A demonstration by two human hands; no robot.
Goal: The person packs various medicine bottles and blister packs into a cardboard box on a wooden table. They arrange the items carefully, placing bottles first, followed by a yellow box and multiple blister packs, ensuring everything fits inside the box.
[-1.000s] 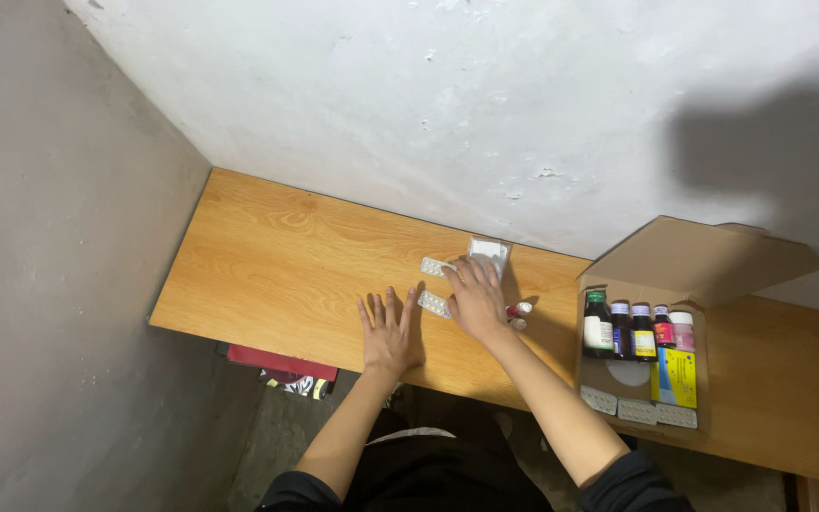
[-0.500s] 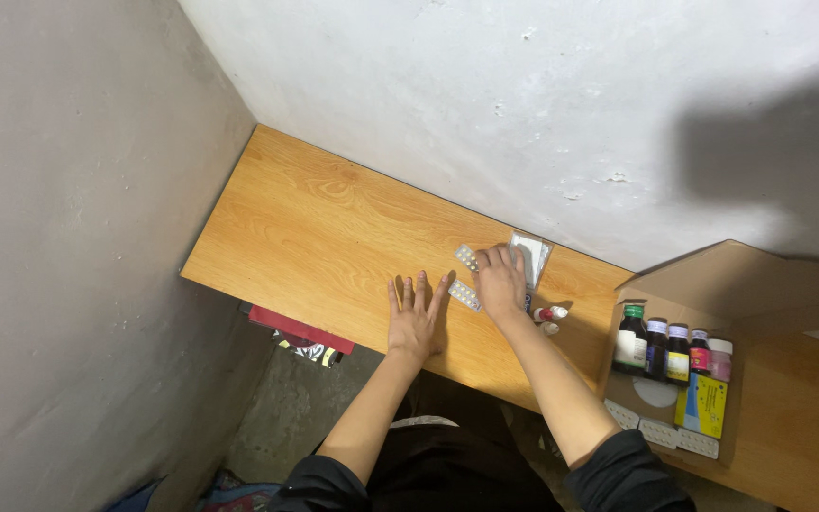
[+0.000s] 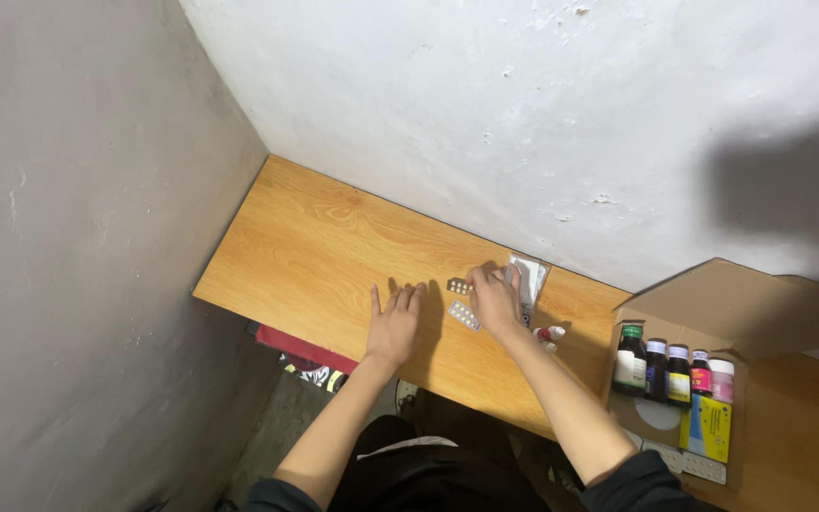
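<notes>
one head-worn camera looks steeply down from well above the wooden tabletop [image 3: 315, 246], facing the white wall [image 3: 523, 114]. the corner sits at left. both forearms enter from the bottom edge.

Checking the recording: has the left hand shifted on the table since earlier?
Yes. The left hand slid left, farther from the pill strip beside it.

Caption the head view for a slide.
Left hand flat on orange wooden table; right hand touching silver blister strip.

Sleeves: dark, pushed up near both elbows
Forearms: bare
Left hand [image 3: 393, 327]: bare, no rings or watch seen
Right hand [image 3: 495, 301]: bare
Lap: dark clothing, pale strip across
</notes>
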